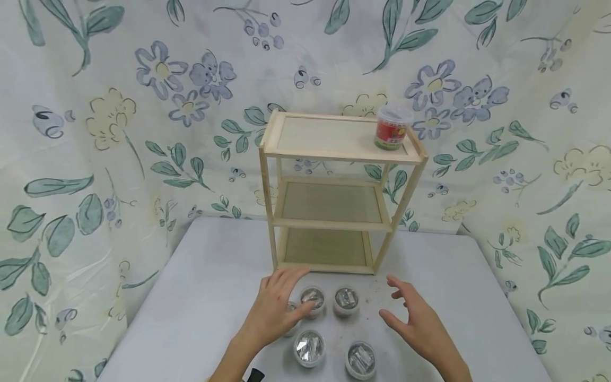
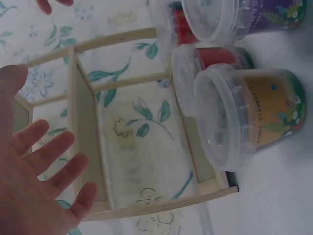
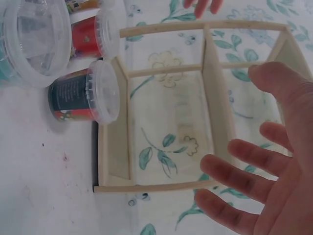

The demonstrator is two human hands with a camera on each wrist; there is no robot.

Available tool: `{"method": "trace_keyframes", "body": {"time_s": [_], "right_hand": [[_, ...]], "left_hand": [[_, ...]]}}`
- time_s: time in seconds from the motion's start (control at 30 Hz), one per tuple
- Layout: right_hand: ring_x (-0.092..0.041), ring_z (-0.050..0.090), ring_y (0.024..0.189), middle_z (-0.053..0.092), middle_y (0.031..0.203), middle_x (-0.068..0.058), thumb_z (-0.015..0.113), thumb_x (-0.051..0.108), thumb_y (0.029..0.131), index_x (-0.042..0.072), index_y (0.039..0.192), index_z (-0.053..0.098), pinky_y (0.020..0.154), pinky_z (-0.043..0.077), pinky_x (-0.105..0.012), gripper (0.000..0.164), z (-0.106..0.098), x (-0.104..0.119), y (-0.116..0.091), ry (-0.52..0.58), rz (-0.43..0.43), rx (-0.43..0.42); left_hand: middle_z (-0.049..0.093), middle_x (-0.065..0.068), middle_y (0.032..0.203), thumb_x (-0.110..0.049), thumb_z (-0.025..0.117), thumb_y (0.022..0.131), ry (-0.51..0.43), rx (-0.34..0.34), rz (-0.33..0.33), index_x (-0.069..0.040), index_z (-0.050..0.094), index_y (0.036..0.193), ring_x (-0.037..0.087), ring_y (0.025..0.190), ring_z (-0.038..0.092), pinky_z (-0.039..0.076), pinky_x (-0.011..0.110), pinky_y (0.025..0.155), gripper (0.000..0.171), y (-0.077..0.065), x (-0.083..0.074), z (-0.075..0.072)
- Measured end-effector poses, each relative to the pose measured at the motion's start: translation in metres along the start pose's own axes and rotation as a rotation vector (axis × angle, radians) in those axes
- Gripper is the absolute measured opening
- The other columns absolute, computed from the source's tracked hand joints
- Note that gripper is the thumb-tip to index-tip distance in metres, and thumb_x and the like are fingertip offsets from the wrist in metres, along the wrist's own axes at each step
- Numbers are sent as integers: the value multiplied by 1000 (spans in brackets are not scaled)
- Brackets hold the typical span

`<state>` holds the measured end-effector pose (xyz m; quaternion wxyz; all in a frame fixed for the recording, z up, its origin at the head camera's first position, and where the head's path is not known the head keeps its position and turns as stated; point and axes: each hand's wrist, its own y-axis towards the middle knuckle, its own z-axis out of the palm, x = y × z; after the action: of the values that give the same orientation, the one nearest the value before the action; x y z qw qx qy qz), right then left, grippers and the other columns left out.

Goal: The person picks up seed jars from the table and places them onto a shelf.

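Note:
My left hand (image 1: 274,307) hovers with fingers spread, its thumb passing in front of a lidded plastic tub (image 1: 312,301) in the head view. The left wrist view shows that hand apart from an orange-labelled tub (image 2: 271,110), a red-labelled tub (image 2: 215,57) and a purple-labelled tub (image 2: 274,17). My right hand (image 1: 420,326) is raised too, fingers apart, holding nothing. Left of it stand a dark-labelled tub (image 3: 71,98) and a red-labelled tub (image 3: 84,38). On the wooden rack's top shelf (image 1: 329,132), toward the right end, sits another red-labelled tub (image 1: 391,130) with a green base.
The three-level wooden rack stands at the back of the white table (image 1: 224,265). Two more tubs, one front left (image 1: 309,347) and one front right (image 1: 360,361), stand near me. Floral cloth (image 1: 191,132) hangs behind and at the sides.

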<state>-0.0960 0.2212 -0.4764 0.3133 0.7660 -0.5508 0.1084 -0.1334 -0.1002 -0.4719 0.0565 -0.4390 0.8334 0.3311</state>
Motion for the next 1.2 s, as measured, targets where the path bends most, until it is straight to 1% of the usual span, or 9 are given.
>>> {"method": "trace_keyframes", "body": {"time_s": [0.13, 0.27, 0.43, 0.6, 0.73, 0.83, 0.97, 1.1, 1.2], "right_hand": [[-13, 62, 103, 60, 133, -3, 80, 24, 83, 15, 143, 46, 80, 55, -36, 69, 6, -2, 1, -5, 4, 4], [-14, 62, 103, 60, 133, -3, 79, 24, 84, 15, 143, 46, 80, 54, -36, 68, 17, -9, 3, 26, 11, 26], [-15, 63, 102, 60, 131, -5, 79, 23, 85, 14, 144, 45, 82, 54, -35, 69, 32, -19, 5, 72, 39, 52], [-17, 62, 104, 59, 133, -5, 77, 26, 87, 13, 145, 44, 84, 53, -38, 68, 46, -27, 6, 110, 120, 119], [-17, 62, 106, 57, 136, -5, 77, 28, 87, 14, 146, 43, 85, 53, -40, 70, 56, -32, 7, 146, 176, 167], [-17, 63, 105, 58, 136, -7, 77, 29, 86, 15, 147, 43, 85, 52, -39, 71, 62, -36, 8, 172, 182, 181], [-17, 63, 104, 58, 136, -8, 78, 28, 85, 14, 147, 43, 84, 52, -37, 73, 71, -41, 8, 203, 167, 192], [-16, 62, 105, 56, 139, -6, 79, 26, 84, 15, 147, 43, 86, 51, -38, 74, 80, -44, 9, 218, 164, 207], [-17, 62, 105, 58, 135, -3, 79, 27, 83, 16, 147, 43, 84, 51, -39, 74, 87, -45, 10, 223, 166, 223]], "left_hand": [[60, 1, 130, -41, 76, 83, -3, 10, -57, -15, 56, 136, 20, 118, 51, 39, 43, 89, 62, -10, 0, 3], [62, 1, 127, -41, 77, 82, -14, -6, -82, -14, 58, 133, 20, 117, 52, 40, 44, 89, 60, -19, -1, 7], [61, -2, 127, -41, 76, 83, -44, -13, -105, -17, 59, 132, 19, 119, 51, 40, 44, 90, 57, -29, -3, 13], [62, -3, 125, -41, 75, 83, -41, -26, -102, -19, 59, 131, 16, 118, 52, 40, 42, 88, 56, -35, -6, 14], [62, -4, 123, -40, 75, 82, -15, -44, -86, -19, 59, 131, 16, 116, 52, 41, 40, 87, 56, -38, -9, 12], [62, -5, 123, -40, 75, 82, 3, -49, -79, -19, 59, 131, 15, 116, 52, 41, 39, 86, 56, -39, -10, 11], [62, -5, 123, -41, 75, 82, 8, -55, -76, -18, 60, 131, 15, 115, 52, 40, 38, 86, 56, -40, -11, 9], [62, -5, 123, -40, 75, 81, 14, -62, -70, -18, 60, 131, 15, 115, 52, 41, 38, 85, 57, -40, -12, 8], [62, -5, 123, -41, 75, 81, 15, -63, -74, -17, 60, 130, 15, 115, 52, 41, 38, 86, 57, -41, -12, 7]]}}
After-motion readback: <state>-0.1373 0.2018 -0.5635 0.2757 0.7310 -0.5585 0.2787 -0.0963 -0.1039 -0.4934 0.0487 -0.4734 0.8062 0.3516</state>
